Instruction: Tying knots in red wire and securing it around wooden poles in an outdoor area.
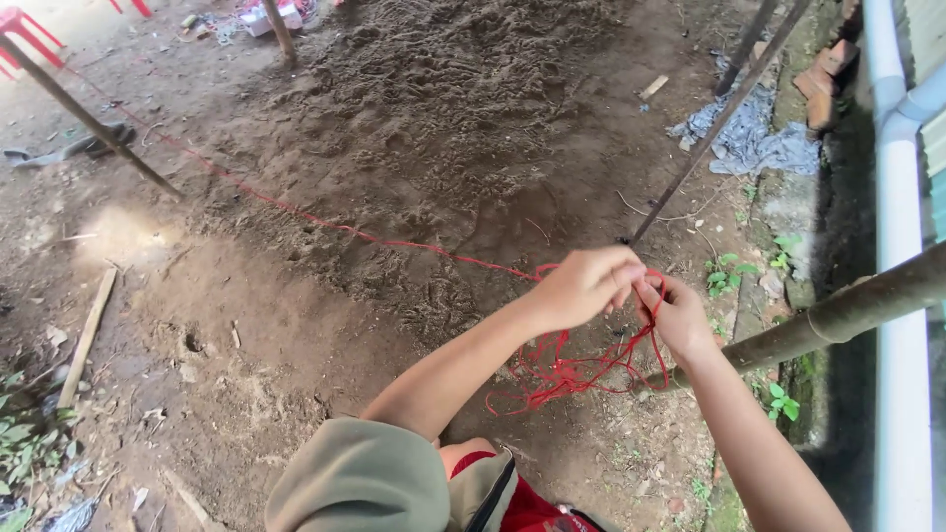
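Note:
My left hand (583, 286) and my right hand (680, 315) meet over bare soil, both pinching thin red string (325, 225). One strand runs taut from my fingers up and left across the ground towards the far left. Below my hands a loose tangle of the same red string (567, 374) hangs in loops. My fingers hide the exact spot where the string is held.
A slanted bamboo pole (847, 310) crosses at the right beside a white pipe (902, 197). Thin dark stakes (709, 128) lean at upper right, another pole (89, 123) at upper left. Grey cloth (754, 138), bricks, a wood strip (87, 335) and weeds lie around.

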